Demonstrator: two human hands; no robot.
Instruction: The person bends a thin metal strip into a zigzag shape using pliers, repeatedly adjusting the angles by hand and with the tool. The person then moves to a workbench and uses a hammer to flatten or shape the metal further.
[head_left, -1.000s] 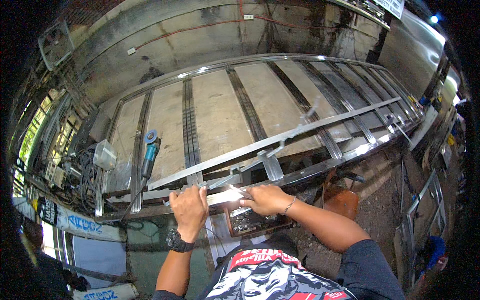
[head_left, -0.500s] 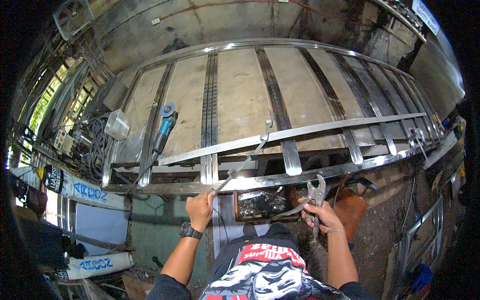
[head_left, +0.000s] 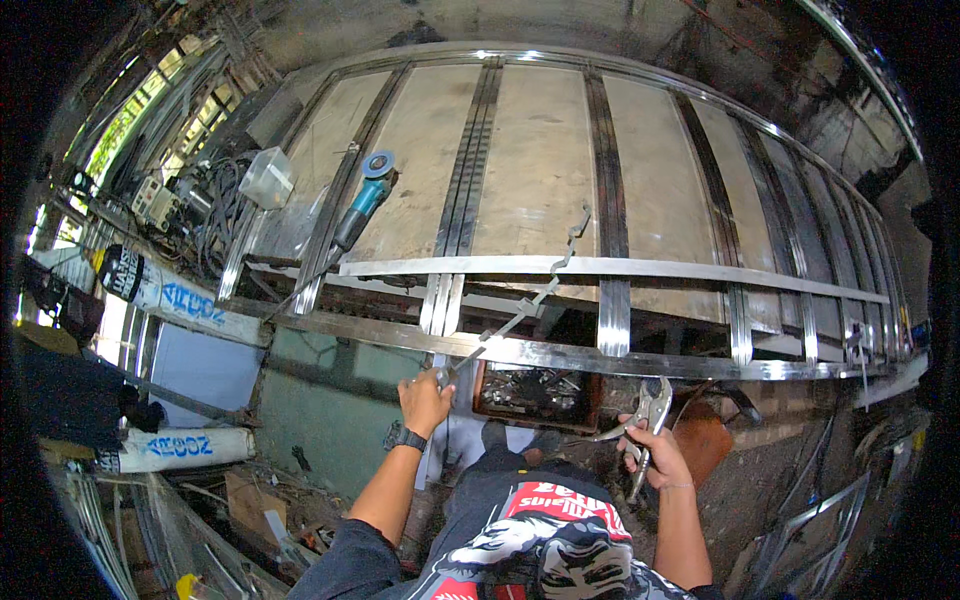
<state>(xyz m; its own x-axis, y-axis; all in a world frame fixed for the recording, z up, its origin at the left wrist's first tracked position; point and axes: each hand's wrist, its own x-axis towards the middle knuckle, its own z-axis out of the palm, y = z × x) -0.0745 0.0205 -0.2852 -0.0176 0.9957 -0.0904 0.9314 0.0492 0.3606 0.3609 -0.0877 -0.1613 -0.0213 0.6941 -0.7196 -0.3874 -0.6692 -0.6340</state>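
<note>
My left hand [head_left: 426, 405], a watch on its wrist, is closed around the near end of a long thin metal bar [head_left: 522, 318] with several small tabs along it. The bar slants away over the near rail of a shiny metal frame [head_left: 560, 352] and crosses a flat pale metal strip [head_left: 650, 267] lying over the frame's crosspieces. At the right, my right hand [head_left: 662, 457] grips locking pliers [head_left: 655, 408], jaws upward and handles spread. The jaws are close to the frame's near rail; whether they touch it I cannot tell.
A teal angle grinder [head_left: 368, 200] lies on the frame, left of a clear plastic box [head_left: 267, 178]? Beyond the box are coiled cables [head_left: 212, 235]. Below the frame sits a tray of metal pieces [head_left: 535, 392]. Gas cylinders [head_left: 185, 450] lie at the left.
My view has turned, so the frame and strip sit at a different slant. Both hands keep their hold on the tabbed bar and the pliers.
</note>
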